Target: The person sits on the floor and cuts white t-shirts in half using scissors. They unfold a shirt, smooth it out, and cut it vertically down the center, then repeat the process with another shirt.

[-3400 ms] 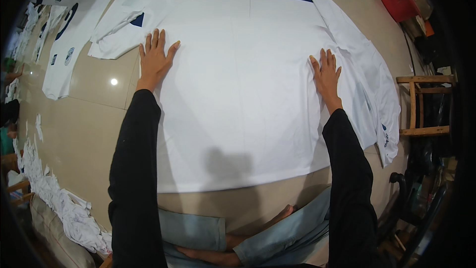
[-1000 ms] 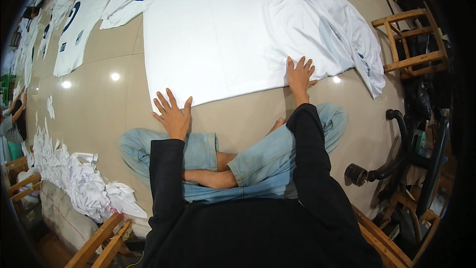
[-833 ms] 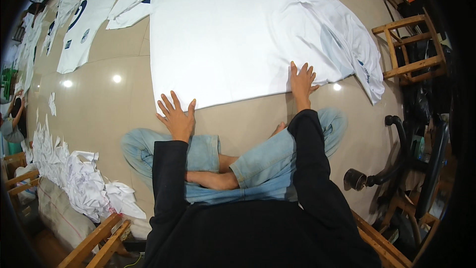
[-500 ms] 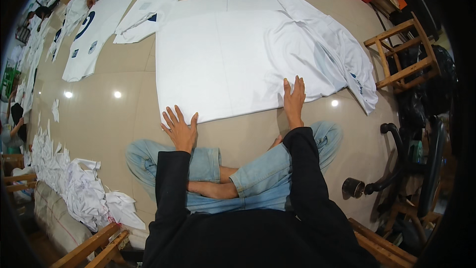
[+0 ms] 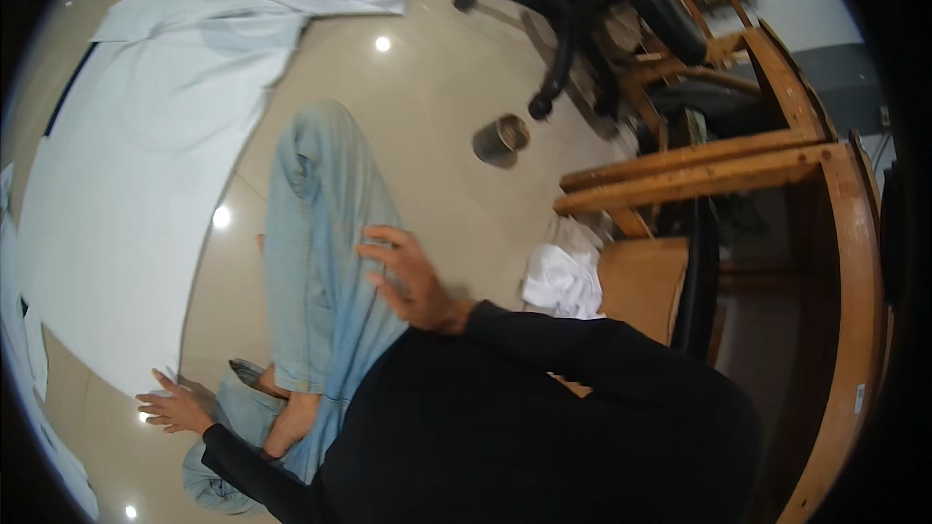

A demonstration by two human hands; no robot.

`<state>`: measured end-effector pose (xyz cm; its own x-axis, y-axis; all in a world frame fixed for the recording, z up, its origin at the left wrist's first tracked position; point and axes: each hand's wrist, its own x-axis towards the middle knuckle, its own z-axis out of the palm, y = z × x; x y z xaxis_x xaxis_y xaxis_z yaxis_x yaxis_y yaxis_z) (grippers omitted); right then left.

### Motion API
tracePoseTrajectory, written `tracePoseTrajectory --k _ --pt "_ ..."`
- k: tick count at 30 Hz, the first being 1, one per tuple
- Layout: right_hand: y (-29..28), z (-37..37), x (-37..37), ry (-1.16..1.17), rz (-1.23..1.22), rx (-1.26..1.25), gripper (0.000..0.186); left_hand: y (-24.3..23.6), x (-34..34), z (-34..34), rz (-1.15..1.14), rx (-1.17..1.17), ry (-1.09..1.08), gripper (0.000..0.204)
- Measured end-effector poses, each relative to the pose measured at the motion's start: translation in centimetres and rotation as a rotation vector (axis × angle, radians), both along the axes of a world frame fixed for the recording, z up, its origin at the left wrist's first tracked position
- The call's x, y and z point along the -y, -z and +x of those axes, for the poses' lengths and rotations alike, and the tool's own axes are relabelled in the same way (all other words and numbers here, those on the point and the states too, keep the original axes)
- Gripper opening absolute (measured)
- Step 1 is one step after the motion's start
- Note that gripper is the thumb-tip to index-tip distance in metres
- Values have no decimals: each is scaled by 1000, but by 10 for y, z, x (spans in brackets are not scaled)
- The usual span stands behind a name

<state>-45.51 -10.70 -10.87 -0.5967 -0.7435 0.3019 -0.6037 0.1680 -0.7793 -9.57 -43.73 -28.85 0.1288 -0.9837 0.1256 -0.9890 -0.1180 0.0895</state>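
A large white garment (image 5: 126,204), with a dark blue strip along its far edge, lies spread on the floor at the left. At its near corner my left hand (image 5: 177,408) has its fingers spread, the fingertips on or just beside the cloth's edge. My right hand (image 5: 413,281) is off the garment, above my right thigh in light blue jeans (image 5: 330,262). Its fingers are slightly bent and apart, with nothing in them. The sleeve end of the garment bunches in folds at the top of the view.
A small dark round tin (image 5: 501,141) stands on the tiled floor to my right. Beyond it is the wheeled base of a black chair (image 5: 563,49). Wooden frames (image 5: 699,165) rise at the right, close to a crumpled white cloth (image 5: 565,279) and a cardboard box (image 5: 641,281).
The view has swung to the right, so the garment now sits at the left. My right hand has lifted off the cloth and come back over my thigh; my left stays by the corner.
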Motion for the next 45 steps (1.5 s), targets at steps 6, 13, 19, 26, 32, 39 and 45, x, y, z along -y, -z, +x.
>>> tracePoseTrajectory --k 6,13,19,26,32,39,45 --pt "15 10 -239 -95 909 -91 17 -1 14 -9 -13 -93 84 103" --pt "28 -11 -266 -316 1389 -389 24 3 40 -1 -43 2 190 104" --pt "105 -21 -293 -417 1803 -377 18 20 36 11 -7 40 180 97" --pt "129 -17 -293 -342 2291 -82 32 5 8 0 -2 27 85 87" --pt "71 -54 -223 -144 2127 106 39 -12 9 -6 -64 -76 56 83" --pt "41 -39 -201 -700 1888 -470 38 -75 7 -55 -135 -491 0 84" --pt "68 -62 -234 69 1599 -298 38 -88 8 -51 -47 -703 -107 87"
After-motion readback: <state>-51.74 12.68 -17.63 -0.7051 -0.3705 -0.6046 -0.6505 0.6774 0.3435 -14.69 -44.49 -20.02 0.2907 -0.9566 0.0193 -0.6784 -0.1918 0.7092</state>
